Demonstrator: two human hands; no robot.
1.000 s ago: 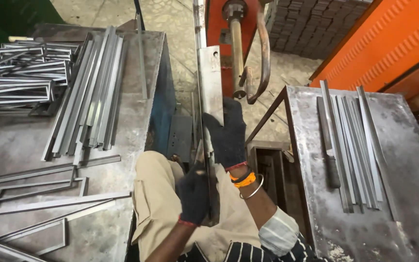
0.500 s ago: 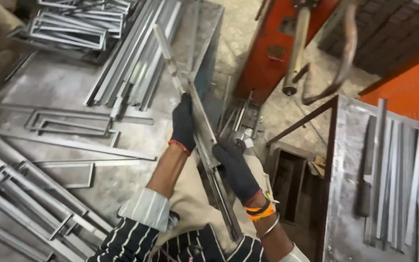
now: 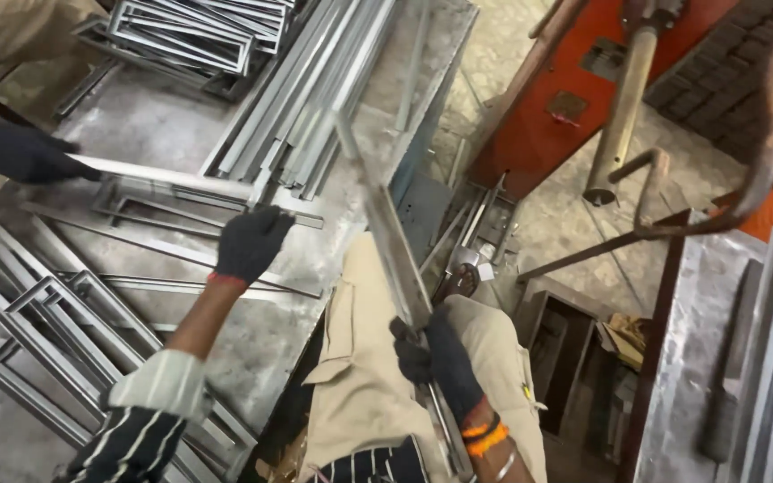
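Item 1: long, narrow grey steel strip [image 3: 385, 234], held over the person's lap at the edge of the grey metal workbench [image 3: 136, 125]. Its long axis ran from the lower right, near the person's right wrist, up and to the left towards the far end of the bench, its free end standing out well beyond the grip. The right hand [image 3: 440, 358], in a black glove, was closed round the strip's lower part, fingers wrapped tight on the metal. Item 2: flat bright steel bar [image 3: 167, 177], lying roughly crosswise on the bench. The left hand [image 3: 250, 241], also black-gloved, was at its near end, fingers curled at the bar; whether they gripped it or merely pressed on it could not be told. A co-worker's black-gloved hand [image 3: 15, 150] held the bar's far end at the left edge of view. The left hand was the nearer to the bench stock; the right was alone on the strip. Surroundings: bundle of long grey steel lengths [image 3: 315, 98] beyond the left hand; rectangular steel frames [image 3: 55, 304] on the near bench; orange-red machine body [image 3: 565, 98] ahead; 1 second grey table [image 3: 717, 358] to the right bearing more strips.
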